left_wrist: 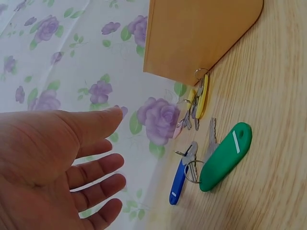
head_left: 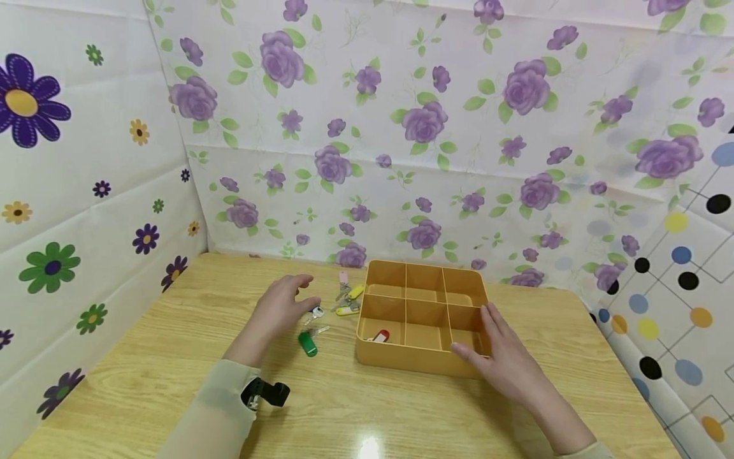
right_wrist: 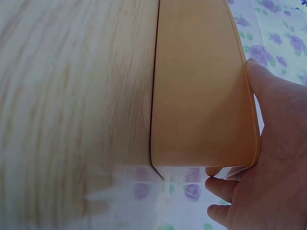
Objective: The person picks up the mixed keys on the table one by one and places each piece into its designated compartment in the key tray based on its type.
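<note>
My left hand [head_left: 282, 305] hovers over the table with its fingers apart, holding nothing. Just beyond its thumb lies a key with a blue tag [left_wrist: 178, 181]. A key with a green tag [head_left: 308, 343] is closer to me. At the front right corner of an orange divided storage box [head_left: 421, 360], my right hand [head_left: 510, 357] holds the rim, its thumb over the front edge and fingers along the right side. A key with a red tag [head_left: 381, 335] lies in the front left compartment, partly hidden by the front wall.
Several keys lie left of the box, among them ones with yellow tags [head_left: 346, 311] and a pink tag [head_left: 343, 277]. The wooden table [head_left: 332, 408] meets a flowered cloth [head_left: 367, 172] behind. A black wrist device [head_left: 266, 393] sits on my left wrist.
</note>
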Motion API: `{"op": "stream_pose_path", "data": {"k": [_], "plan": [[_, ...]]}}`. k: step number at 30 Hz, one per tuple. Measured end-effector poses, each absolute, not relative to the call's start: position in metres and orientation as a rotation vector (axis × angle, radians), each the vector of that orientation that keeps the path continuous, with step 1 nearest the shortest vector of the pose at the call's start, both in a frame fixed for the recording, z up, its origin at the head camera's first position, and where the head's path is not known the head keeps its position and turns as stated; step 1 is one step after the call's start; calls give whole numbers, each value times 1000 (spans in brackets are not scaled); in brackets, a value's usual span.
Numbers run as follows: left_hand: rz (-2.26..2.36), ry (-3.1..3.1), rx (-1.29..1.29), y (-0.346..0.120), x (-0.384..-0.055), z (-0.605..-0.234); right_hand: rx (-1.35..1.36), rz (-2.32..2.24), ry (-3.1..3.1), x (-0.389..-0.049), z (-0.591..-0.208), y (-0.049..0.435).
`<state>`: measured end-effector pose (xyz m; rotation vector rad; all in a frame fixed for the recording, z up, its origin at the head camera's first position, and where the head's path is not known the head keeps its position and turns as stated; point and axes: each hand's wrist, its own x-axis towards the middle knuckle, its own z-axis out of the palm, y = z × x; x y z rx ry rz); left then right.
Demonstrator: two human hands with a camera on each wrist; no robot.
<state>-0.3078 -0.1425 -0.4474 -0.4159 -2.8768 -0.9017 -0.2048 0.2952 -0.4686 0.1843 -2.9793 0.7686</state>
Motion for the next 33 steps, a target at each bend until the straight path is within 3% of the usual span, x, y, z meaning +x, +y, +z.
{"op": "stream_pose_path", "data": {"k": [33], "plan": [[-765,-3004,-406,-158,-319,-482,194,760,-2972,-204,-469,296]]}}
